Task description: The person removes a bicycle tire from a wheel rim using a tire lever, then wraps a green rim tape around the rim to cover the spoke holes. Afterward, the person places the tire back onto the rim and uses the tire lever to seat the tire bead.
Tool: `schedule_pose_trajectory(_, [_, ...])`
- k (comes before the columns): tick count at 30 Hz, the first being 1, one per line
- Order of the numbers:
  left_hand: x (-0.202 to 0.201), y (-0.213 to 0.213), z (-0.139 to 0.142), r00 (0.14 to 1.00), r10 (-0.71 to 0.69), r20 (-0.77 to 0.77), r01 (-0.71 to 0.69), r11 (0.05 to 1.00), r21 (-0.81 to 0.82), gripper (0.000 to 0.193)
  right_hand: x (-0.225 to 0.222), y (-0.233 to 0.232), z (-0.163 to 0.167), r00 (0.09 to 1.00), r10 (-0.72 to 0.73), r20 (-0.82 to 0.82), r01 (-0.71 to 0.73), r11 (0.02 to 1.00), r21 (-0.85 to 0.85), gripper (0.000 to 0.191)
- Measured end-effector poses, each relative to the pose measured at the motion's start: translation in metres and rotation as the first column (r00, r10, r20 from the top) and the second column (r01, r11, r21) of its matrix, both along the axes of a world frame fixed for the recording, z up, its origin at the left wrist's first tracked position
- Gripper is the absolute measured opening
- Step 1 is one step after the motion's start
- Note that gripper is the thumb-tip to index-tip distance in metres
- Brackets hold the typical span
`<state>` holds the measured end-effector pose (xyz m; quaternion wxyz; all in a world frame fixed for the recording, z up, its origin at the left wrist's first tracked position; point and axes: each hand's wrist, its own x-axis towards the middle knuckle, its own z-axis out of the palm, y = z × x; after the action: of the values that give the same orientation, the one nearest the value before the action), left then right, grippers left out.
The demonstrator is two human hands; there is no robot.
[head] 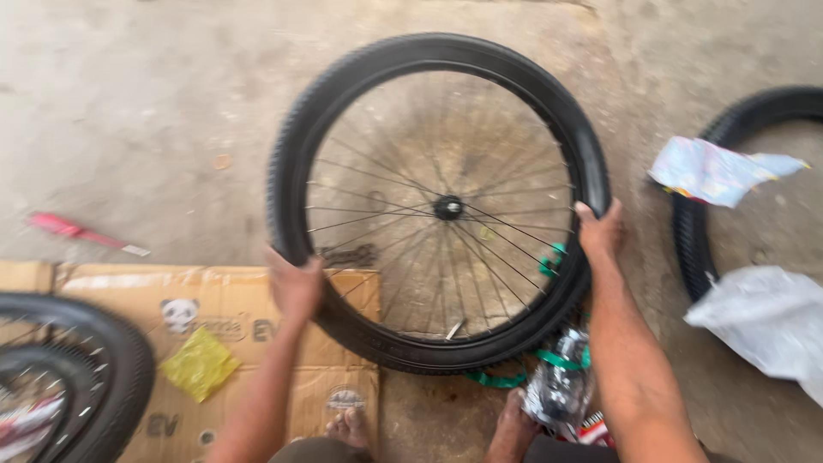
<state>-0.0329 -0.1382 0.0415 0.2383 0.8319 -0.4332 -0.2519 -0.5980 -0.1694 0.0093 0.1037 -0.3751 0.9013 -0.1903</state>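
Observation:
A black bicycle wheel (446,77) with a knobby tyre, thin spokes and a dark hub (447,207) stands tilted in front of me, its lower edge near my feet. My left hand (294,285) grips the tyre at its lower left. My right hand (599,231) grips the tyre and rim at the right side. Both forearms reach up from the bottom of the view. The picture is slightly blurred.
Flattened cardboard (223,296) with a yellow wrapper (199,363) lies at lower left, beside another spoked wheel (111,360). A red-handled tool (73,230) lies on the concrete. A loose tyre (696,231), paper (711,171) and a plastic bag (767,317) are at right. Green-and-clear packaging (557,386) sits by my bare feet.

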Motion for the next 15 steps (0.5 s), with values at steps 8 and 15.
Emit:
schedule_pose_trajectory(8, [0.030,0.033,0.000,0.674,0.048,-0.737,-0.084,0.996,-0.011,0.074,0.024,0.009,0.013,0.999,0.031,-0.008,-0.032,0.999,-0.044,0.085])
schedule_pose_trajectory(15, [-0.015,0.053,0.015,0.916,0.275,-0.292,-0.283,0.959,0.014,0.093,0.029,0.029,0.000,0.996,-0.019,-0.087,0.016,0.999,-0.033,0.097])
